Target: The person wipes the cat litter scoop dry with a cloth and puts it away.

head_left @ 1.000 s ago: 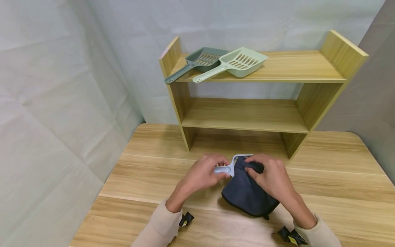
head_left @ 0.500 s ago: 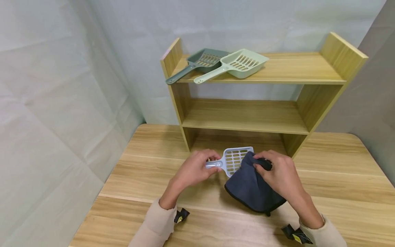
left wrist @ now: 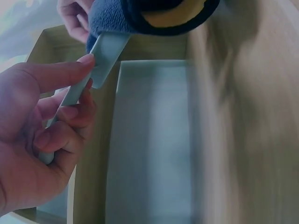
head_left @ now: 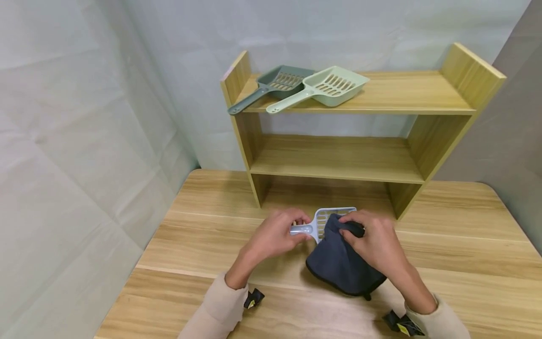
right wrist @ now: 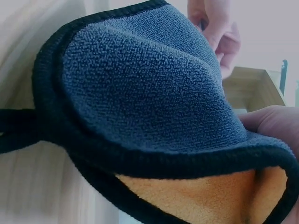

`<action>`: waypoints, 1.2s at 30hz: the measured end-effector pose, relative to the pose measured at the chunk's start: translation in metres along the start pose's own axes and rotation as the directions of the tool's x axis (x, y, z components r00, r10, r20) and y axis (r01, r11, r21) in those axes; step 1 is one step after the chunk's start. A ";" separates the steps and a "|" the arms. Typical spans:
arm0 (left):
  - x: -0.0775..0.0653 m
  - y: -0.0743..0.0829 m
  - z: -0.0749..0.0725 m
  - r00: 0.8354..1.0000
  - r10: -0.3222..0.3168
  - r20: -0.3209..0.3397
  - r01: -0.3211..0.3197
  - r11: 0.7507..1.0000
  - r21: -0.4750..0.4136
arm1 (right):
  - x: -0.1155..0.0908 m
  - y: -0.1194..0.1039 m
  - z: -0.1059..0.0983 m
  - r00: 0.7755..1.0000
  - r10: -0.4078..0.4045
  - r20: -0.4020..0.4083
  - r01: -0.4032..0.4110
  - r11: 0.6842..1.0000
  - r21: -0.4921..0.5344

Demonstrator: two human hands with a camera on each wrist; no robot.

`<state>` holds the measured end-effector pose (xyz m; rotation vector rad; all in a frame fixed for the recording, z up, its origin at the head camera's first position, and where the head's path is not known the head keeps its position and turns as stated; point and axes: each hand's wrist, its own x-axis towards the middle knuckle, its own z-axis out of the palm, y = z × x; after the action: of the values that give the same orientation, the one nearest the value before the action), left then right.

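My left hand (head_left: 275, 235) grips the handle of a pale blue slotted litter scoop (head_left: 308, 229) held over the table. Its fingers wrap the handle in the left wrist view, where the scoop (left wrist: 110, 56) runs up under the cloth. With thumb and fingers my right hand (head_left: 374, 240) pinches a dark blue cloth (head_left: 345, 266) against the scoop's slotted pan, covering its right part. The cloth drapes down toward the table. Up close in the right wrist view, the cloth (right wrist: 145, 98) is terry with a black bound edge, a black loop and an orange underside.
Behind the hands stands a wooden shelf unit (head_left: 338, 155) on the wooden table (head_left: 203, 212). Its top board bears a dark green litter scoop (head_left: 264, 89) and a pale green one (head_left: 338, 98), handles jutting over the front edge. Pale curtains (head_left: 84, 141) hang behind and at left.
The scoop shifted left, baring more of its pan, then came back right partly under the cloth. The right hand moved slightly right, then back left. Both hands keep their hold.
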<state>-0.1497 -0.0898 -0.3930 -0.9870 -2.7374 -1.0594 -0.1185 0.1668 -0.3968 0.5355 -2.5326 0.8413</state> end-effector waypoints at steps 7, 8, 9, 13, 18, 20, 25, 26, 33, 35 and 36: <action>0.001 0.003 0.006 1.000 0.013 0.014 -0.013 1.000 -0.001 | -0.001 -0.004 0.003 0.999 0.015 0.032 -0.016 1.000 0.013; 0.001 0.003 0.006 1.000 0.010 0.014 -0.010 1.000 -0.004 | -0.001 -0.004 0.003 0.999 0.020 0.035 -0.020 1.000 0.013; 0.001 0.003 0.005 1.000 0.005 0.015 -0.005 1.000 -0.009 | 0.000 -0.004 0.002 0.999 0.023 0.037 -0.023 1.000 0.012; 0.000 0.001 0.001 0.999 -0.025 0.020 0.025 1.000 -0.017 | 0.000 -0.004 -0.001 0.999 0.024 0.031 -0.024 1.000 0.002; -0.002 -0.002 -0.008 0.999 -0.044 0.003 0.044 0.999 -0.012 | 0.001 -0.001 -0.008 1.000 -0.004 -0.003 0.004 0.999 -0.033; -0.002 -0.004 -0.011 0.999 -0.042 -0.008 0.042 0.999 -0.018 | 0.001 0.002 -0.011 1.000 -0.018 -0.022 0.017 0.999 -0.042; -0.003 -0.007 -0.015 0.999 -0.038 -0.022 0.036 0.998 -0.049 | 0.002 0.008 -0.021 0.997 -0.027 -0.074 0.024 0.999 -0.048; -0.003 -0.007 -0.016 0.999 -0.042 -0.023 0.041 0.998 -0.056 | 0.002 0.009 -0.022 0.996 -0.023 -0.082 0.019 0.999 -0.050; -0.005 -0.010 -0.024 0.995 -0.089 -0.054 0.087 0.996 -0.029 | 0.005 0.017 -0.033 0.993 0.031 -0.115 -0.037 0.998 -0.043; -0.005 -0.011 -0.027 0.993 -0.100 -0.069 0.100 0.995 -0.012 | 0.005 0.019 -0.035 0.992 0.034 -0.124 -0.040 0.998 -0.042; -0.006 -0.012 -0.029 0.992 -0.106 -0.075 0.105 0.994 -0.006 | 0.005 0.021 -0.036 0.991 0.036 -0.130 -0.041 0.998 -0.042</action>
<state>-0.1570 -0.1176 -0.3797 -0.7934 -2.7551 -1.0907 -0.1232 0.2039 -0.3772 0.4055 -2.4442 0.8042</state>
